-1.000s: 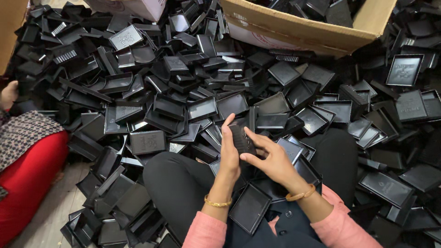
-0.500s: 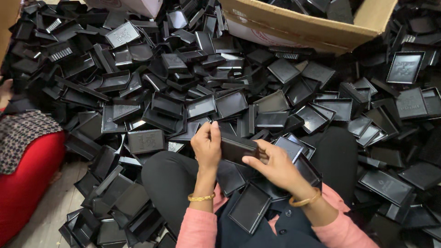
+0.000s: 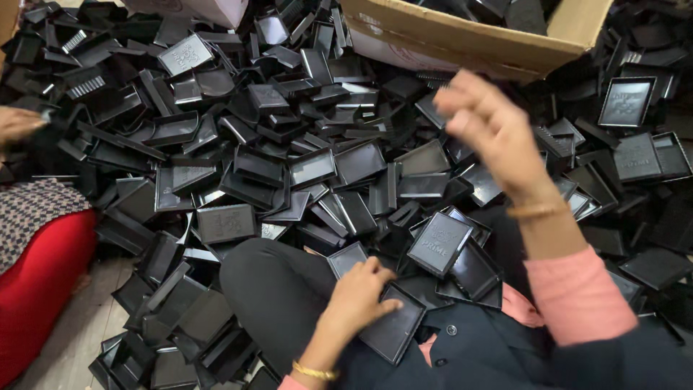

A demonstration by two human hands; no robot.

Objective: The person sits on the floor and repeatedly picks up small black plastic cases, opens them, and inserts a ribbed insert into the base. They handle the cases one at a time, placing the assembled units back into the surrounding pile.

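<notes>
My left hand [image 3: 357,300] is low on my lap, with its fingers curled over the edge of a flat black plastic tray [image 3: 395,334]. Blurred by motion, my right hand [image 3: 491,130] is raised in the air just below the cardboard box [image 3: 462,40]. Its fingers are loosely apart and nothing shows in them. Another black tray with embossed lettering [image 3: 439,243] lies between the two hands on my knee. A large heap of similar black trays and lids [image 3: 274,144] covers the floor around my legs.
The cardboard box at the top holds more black parts. At the left sits another person in a red garment [image 3: 40,289] with a patterned cloth, and that person's hand [image 3: 18,123] reaches into the heap. A strip of bare floor [image 3: 79,339] shows at the lower left.
Both hands were together on one black piece in front of me. Now the right hand has swung up toward the box without it, and the left hand has dropped to a tray on my lap.
</notes>
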